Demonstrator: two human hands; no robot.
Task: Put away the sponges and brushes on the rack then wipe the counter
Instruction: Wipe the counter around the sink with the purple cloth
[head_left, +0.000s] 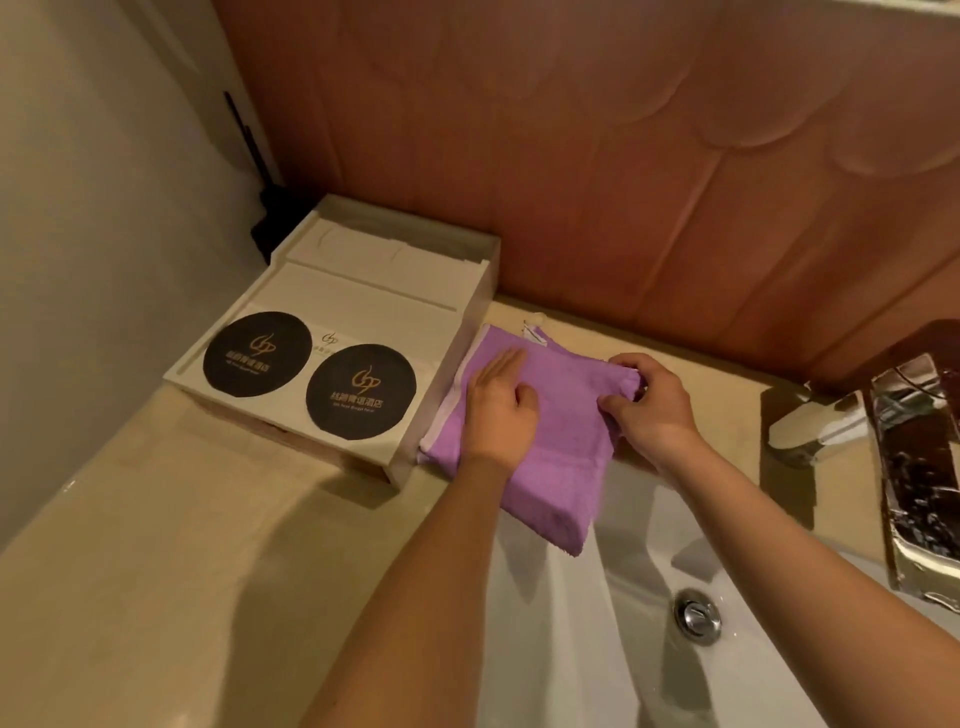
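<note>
The beige counter (156, 519) runs left of the sink (634, 597) as a long bare stretch up to a pale wall (104, 208). Behind the sink it narrows to a strip that ends at a wood-grain wall panel (571, 156). To the right of the sink, the chrome tap (810, 426) crowds the counter's far edge. The sink is a white basin whose near side is cut off by the frame, with a metal drain (697, 616) at its bottom. Behind and left of the sink stands a white tray (363, 291) with raised rims, set into the corner where the two walls meet. Its front section carries two black round coasters (257, 354) side by side, each printed with a gold logo. What lies in its back section cannot be made out. The purple cloth (561, 431) lies folded on the counter at the sink's back-left rim, its left edge right against the tray and its near corner hanging over the rim into the basin. The left hand (498, 405) lies palm down on the cloth with fingers straight and together, pressing it flat. The right hand (649, 405), just behind the sink's back rim, has its fingers curled and pinches the cloth's bunched right edge between thumb and fingertips.
</note>
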